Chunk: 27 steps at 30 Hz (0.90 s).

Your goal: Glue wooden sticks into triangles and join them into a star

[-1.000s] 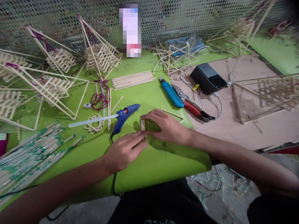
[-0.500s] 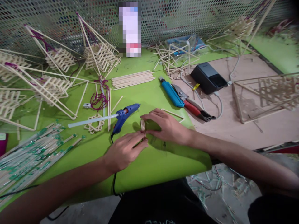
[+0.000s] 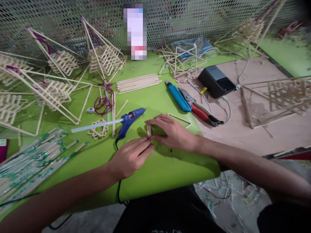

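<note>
A small bundle of short wooden sticks stands between my hands on the green tabletop. My left hand pinches its near end, with the fingers pressed together. My right hand closes on the same sticks from the right, the index finger at the far end and the thumb lower down. Fingers hide part of the bundle. Just left of it lies a blue hot glue gun with a long clear glue stick in its back. A bent stick piece rests beyond my right hand.
Wooden stick frames crowd the left and back. Wrapped chopsticks lie at front left. A stick pile, blue cutter, red-handled pruning shears and black charging box sit farther back. A phone leans on the mesh.
Almost nothing differs. Both hands keep their grip on the short sticks, and the view has shifted very slightly.
</note>
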### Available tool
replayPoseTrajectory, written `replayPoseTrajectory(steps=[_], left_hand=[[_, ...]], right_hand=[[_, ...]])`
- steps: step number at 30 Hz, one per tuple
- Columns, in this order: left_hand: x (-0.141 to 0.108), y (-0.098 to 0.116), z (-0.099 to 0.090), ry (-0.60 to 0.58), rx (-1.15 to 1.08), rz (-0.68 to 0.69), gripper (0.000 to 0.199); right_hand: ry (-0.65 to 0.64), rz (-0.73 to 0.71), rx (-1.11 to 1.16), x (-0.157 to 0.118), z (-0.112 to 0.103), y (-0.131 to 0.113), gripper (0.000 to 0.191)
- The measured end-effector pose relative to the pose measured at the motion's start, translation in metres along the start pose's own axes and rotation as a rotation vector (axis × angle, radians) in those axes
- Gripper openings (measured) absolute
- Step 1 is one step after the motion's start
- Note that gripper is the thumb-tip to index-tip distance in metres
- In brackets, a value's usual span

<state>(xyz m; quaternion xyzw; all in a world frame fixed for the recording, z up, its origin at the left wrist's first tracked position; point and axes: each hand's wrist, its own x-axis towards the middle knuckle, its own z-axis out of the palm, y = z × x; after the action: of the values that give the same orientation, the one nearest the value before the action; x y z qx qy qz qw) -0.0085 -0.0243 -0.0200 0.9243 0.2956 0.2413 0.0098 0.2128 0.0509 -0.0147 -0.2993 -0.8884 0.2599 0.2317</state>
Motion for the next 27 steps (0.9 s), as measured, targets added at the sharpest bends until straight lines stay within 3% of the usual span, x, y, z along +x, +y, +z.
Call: replayPoseTrajectory(steps=[13, 21, 27], left_hand=[[0.004, 0.012, -0.006, -0.003, 0.108, 0.081, 0.020], [0.007, 0.012, -0.007, -0.007, 0.120, 0.072, 0.016], [0.005, 0.013, -0.005, 0.022, 0.101, 0.071, 0.017]], right_hand=[[-0.059, -0.048, 0.061, 0.001, 0.002, -0.002, 0.048], [0.056, 0.031, 0.024, 0.003, -0.010, 0.001, 0.047], [0.073, -0.155, -0.096, 0.001, -0.003, 0.004, 0.029]])
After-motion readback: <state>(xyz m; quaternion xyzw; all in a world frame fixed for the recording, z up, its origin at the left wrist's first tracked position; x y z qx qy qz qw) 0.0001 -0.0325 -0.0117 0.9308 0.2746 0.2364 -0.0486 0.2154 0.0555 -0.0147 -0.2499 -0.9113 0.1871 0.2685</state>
